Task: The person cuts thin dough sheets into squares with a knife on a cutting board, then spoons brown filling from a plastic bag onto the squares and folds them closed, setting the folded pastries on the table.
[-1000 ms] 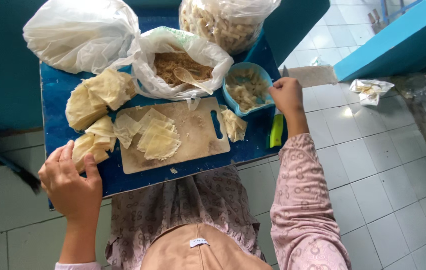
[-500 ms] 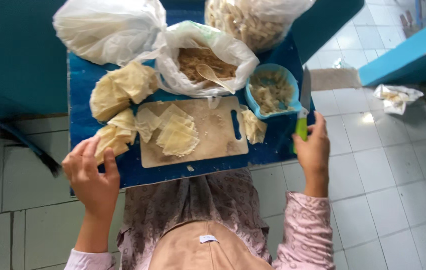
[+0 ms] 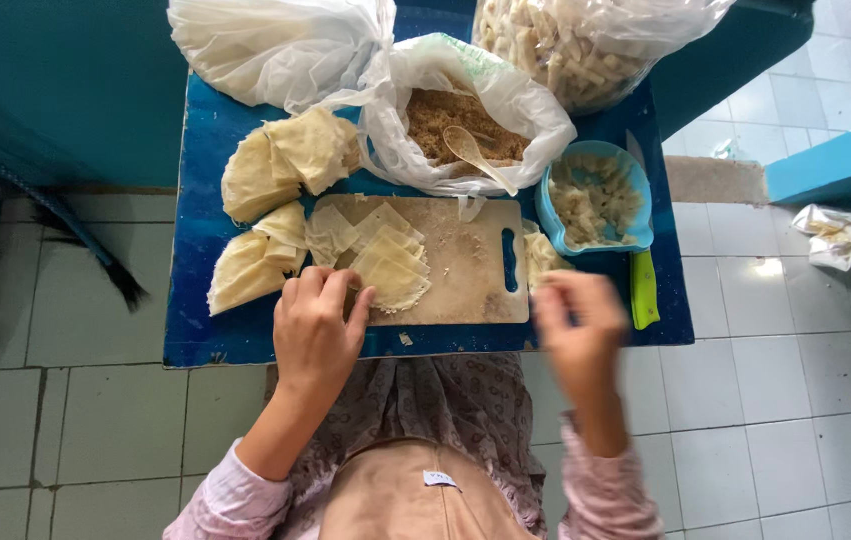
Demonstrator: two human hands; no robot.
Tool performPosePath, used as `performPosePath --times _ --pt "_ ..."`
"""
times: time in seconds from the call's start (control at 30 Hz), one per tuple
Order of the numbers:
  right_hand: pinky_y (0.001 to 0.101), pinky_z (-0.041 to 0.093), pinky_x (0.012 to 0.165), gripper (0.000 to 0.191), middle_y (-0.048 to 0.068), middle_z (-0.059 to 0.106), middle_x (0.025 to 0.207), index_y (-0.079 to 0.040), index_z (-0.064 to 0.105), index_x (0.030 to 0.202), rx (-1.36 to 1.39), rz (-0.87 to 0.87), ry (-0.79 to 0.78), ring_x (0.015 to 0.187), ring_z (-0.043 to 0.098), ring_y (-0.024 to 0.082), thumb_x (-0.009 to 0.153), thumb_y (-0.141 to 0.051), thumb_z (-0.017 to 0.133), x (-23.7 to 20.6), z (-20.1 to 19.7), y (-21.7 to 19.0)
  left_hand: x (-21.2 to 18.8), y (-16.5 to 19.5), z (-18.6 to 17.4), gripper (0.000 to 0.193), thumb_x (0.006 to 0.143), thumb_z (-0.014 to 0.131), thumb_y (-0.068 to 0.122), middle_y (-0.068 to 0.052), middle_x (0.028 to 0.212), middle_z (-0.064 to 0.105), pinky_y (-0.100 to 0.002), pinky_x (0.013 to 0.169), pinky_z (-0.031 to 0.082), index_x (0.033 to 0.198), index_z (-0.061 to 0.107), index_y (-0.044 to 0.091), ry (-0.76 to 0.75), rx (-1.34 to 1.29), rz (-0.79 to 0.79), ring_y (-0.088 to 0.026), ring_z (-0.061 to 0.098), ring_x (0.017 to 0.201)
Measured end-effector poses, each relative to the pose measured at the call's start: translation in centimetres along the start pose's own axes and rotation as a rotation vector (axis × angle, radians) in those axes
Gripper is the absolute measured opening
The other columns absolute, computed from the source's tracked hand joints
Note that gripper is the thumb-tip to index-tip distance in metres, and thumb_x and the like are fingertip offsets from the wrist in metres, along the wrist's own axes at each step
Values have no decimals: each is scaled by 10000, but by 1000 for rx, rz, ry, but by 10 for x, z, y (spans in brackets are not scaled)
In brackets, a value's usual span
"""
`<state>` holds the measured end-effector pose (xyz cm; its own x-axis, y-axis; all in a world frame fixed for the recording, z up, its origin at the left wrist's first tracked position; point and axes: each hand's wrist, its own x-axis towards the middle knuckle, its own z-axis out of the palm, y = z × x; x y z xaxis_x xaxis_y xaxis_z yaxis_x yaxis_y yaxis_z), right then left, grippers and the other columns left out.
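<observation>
A wooden cutting board (image 3: 465, 265) lies on a small blue table (image 3: 200, 330) and carries a pile of thin, pale pastry sheets (image 3: 385, 262). My left hand (image 3: 317, 335) rests on the board's near left corner, fingertips touching the edge of those sheets. My right hand (image 3: 577, 335) is blurred over the table's near edge, just right of the board; it seems to hold nothing. A green-handled knife (image 3: 643, 288) lies on the table beside that hand.
Folded wrapper stacks (image 3: 280, 175) sit left of the board. Behind it stand an open bag of brown filling with a plastic spoon (image 3: 470, 150), a blue bowl of pale pieces (image 3: 595, 200) and two large plastic bags (image 3: 275, 45). A crumpled wrapper (image 3: 838, 232) lies on the tiled floor.
My left hand moved from the table's left edge onto the cutting board. My right hand set the green knife down by the bowl and drew back toward the board.
</observation>
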<state>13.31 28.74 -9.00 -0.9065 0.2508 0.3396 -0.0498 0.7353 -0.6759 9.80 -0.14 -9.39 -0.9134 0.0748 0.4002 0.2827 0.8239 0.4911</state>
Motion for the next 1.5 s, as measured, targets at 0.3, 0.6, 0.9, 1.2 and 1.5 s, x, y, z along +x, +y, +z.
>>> performPosePath --times 0.3,0.6,0.9,1.2,1.5 --pt "406 539 916 202 147 701 1091 -19 691 1122 54 -321 -38 1032 680 308 922 -7 718 23 60 -47 0 -14 -3 228 908 796 113 -104 1043 653 -422 840 496 1116 708 83 222 -125 32 -306 618 947" --pt "519 428 1080 412 209 552 1403 -19 705 1256 -460 -207 51 1314 482 428 875 -134 813 50 -27 9 -10 -31 0 227 894 799 17 -93 1009 650 -402 806 491 1087 716 104 220 -204 38 -298 607 901" --pt "592 214 1236 247 145 502 1561 -98 756 1098 -533 -290 -248 1545 288 402 869 -176 804 73 -14 45 -19 -28 9 217 927 787 25 -97 1051 654 -397 847 515 1117 717 101 230 -142 83 -300 618 952" --pt "540 289 1241 317 130 542 1429 -70 680 1010 -366 -201 -196 1508 356 385 756 -108 865 76 -17 41 -16 -29 11 231 911 799 36 -71 1026 657 -397 823 508 1114 713 105 229 -85 134 -285 618 906" --pt "634 109 1187 893 253 209 1659 43 517 1473 -472 -119 -268 1541 104 459 808 -439 867 81 -18 67 -18 -35 10 243 919 803 45 -73 1041 653 -396 838 509 1132 706 111 228 -79 147 -286 623 926"
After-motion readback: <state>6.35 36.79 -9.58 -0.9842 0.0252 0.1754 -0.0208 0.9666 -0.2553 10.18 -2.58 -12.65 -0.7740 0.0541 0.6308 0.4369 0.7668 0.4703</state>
